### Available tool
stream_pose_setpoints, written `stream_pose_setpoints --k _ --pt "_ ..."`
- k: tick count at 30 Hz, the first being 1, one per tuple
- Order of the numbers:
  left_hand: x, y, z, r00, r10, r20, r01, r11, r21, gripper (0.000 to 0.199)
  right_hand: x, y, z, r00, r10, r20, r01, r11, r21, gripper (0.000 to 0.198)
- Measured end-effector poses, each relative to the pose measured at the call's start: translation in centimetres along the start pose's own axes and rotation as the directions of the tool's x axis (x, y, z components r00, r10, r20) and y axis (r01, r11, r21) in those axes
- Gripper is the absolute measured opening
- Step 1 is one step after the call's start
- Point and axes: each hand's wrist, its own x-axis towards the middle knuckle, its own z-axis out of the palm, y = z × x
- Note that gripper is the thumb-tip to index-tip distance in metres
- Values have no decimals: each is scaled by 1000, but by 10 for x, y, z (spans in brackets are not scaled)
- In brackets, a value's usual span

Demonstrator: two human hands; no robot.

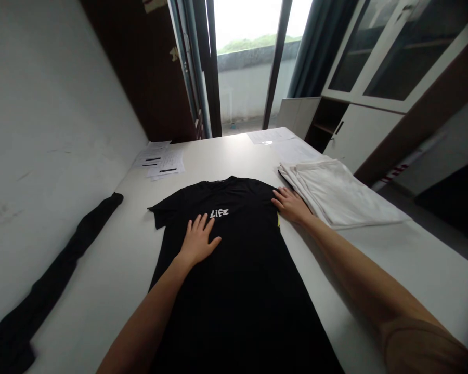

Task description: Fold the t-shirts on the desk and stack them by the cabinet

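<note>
A black T-shirt (234,280) with white lettering on its chest lies spread out on the white table (218,156), its collar toward the far end. My left hand (198,240) rests flat on the chest, just beside the lettering, fingers apart. Over at the shirt's right sleeve, my right hand (290,204) lies with its fingers stretched out on the black cloth. A small yellow patch shows at the shirt's right edge below that hand. Neither hand grips anything.
Folded white cloth (339,192) lies right of my right hand. A dark garment (62,275) stretches along the left wall. Paper sheets (161,161) sit at the far left, more sheets (271,136) at the far right. White cabinets (366,130) stand beyond the table's right side.
</note>
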Motion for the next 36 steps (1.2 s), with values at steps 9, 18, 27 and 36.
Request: stream_pose_setpoints --k 9,18,27,36 --pt "-47 104 -7 829 549 106 -529 831 -171 74 -4 -7 -1 996 -91 1 91 996 9 57" --pt "-54 123 -19 792 582 184 -568 813 -127 79 -11 -5 -4 979 -204 -29 206 975 83 51" --pt "-97 195 -29 484 861 158 -819 509 -263 71 -4 24 -2 999 -21 -38 25 994 103 52" --pt "-35 189 -10 835 532 140 -515 846 -141 76 -6 23 -1 999 0 -33 4 992 122 53"
